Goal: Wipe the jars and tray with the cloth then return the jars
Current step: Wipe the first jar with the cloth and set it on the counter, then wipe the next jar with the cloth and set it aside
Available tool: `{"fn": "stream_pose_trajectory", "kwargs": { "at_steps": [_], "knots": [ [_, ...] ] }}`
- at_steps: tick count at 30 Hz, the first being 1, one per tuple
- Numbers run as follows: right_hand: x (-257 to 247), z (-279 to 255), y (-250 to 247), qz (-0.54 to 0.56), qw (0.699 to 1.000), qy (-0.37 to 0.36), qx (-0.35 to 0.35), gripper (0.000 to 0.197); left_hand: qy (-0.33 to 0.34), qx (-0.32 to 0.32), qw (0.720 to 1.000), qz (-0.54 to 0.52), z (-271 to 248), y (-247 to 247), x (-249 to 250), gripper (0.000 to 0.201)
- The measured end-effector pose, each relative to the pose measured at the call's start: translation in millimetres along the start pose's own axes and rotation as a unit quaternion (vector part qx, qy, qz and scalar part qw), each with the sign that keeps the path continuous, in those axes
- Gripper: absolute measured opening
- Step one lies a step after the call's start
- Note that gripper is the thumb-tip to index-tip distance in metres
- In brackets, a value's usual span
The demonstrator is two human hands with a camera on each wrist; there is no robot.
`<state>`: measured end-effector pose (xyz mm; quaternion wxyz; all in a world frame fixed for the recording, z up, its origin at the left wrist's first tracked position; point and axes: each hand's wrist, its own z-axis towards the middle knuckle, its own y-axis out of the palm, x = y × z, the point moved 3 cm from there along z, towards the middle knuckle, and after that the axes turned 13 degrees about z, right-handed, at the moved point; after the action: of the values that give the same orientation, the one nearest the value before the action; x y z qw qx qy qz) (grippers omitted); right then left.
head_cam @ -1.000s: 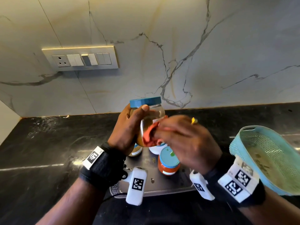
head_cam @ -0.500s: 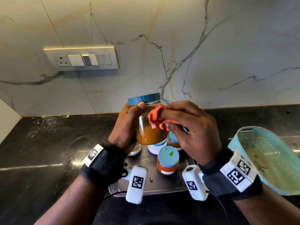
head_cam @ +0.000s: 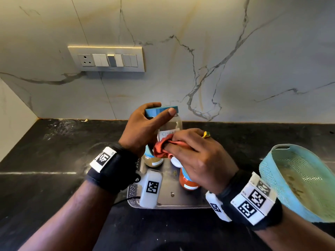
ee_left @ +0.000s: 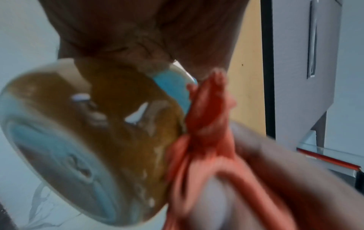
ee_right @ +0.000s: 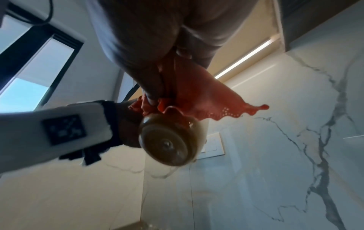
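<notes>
My left hand (head_cam: 145, 127) grips a tall glass jar (head_cam: 172, 125) with a blue lid (head_cam: 161, 111) and yellow-brown paste, lifted above the metal tray (head_cam: 168, 201). The jar's base (ee_right: 167, 143) faces the right wrist camera, and the jar (ee_left: 98, 140) fills the left wrist view. My right hand (head_cam: 195, 156) holds a bunched orange cloth (head_cam: 163, 149) against the jar's lower side. The orange cloth (ee_right: 197, 99) hangs from my fingers (ee_right: 151, 87). On the tray stand a red-filled jar (head_cam: 188, 183), a brown-filled jar (head_cam: 153, 161) and a white jar (head_cam: 175, 162), partly hidden by my hands.
A teal plastic basket (head_cam: 299, 178) sits tilted at the right on the black countertop (head_cam: 45, 169). A switch panel (head_cam: 107, 58) is set in the marble wall behind. Wet smears lie on the counter at the back left.
The cloth hand slid from the jar's upper side down to its lower side. My left hand shifted its grip up to the lid, and the jar's label now faces me.
</notes>
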<state>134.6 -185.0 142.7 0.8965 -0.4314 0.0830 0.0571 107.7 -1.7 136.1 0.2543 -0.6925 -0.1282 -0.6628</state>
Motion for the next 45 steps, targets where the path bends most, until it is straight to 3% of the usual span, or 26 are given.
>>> {"fn": "stream_pose_trajectory", "kwargs": {
  "at_steps": [4,9,13,15,19,22,24,29,37,42,45],
  "knots": [
    [-1,-11,5,0.025,1.000,-0.001,-0.008,0.021,-0.019,0.015,1.000,-0.012,-8,-10,-5,0.079],
    [11,-10,14,0.063,0.996,0.063,0.012,0.017,-0.039,0.046,0.997,-0.037,-20,-31,-14,0.084],
    [18,-8,33,0.083,0.990,0.113,-0.002,0.019,-0.043,0.045,0.997,0.034,-35,-63,-33,0.073],
    [17,-5,44,0.109,0.986,0.124,0.005,0.022,-0.031,0.044,0.992,0.111,-44,-87,-47,0.080],
    [5,-2,70,0.154,0.978,0.144,0.008,0.028,-0.041,0.068,0.958,0.274,-65,-150,-87,0.080],
    [-6,1,92,0.165,0.975,0.149,-0.009,0.028,-0.072,0.096,0.913,0.390,-77,-198,-120,0.079],
    [-14,2,106,0.172,0.974,0.148,-0.026,0.028,-0.105,0.113,0.894,0.421,-87,-228,-140,0.079],
    [-29,10,133,0.186,0.966,0.165,-0.066,0.030,-0.169,0.164,0.878,0.416,-112,-279,-181,0.078],
    [-43,13,145,0.203,0.957,0.179,-0.105,0.028,-0.222,0.167,0.862,0.423,-119,-298,-213,0.084],
    [-43,10,146,0.198,0.957,0.178,-0.115,0.027,-0.214,0.173,0.865,0.420,-123,-297,-202,0.112],
    [-41,5,141,0.196,0.956,0.193,-0.102,0.030,-0.192,0.224,0.846,0.444,-125,-298,-192,0.093]
  ]
}}
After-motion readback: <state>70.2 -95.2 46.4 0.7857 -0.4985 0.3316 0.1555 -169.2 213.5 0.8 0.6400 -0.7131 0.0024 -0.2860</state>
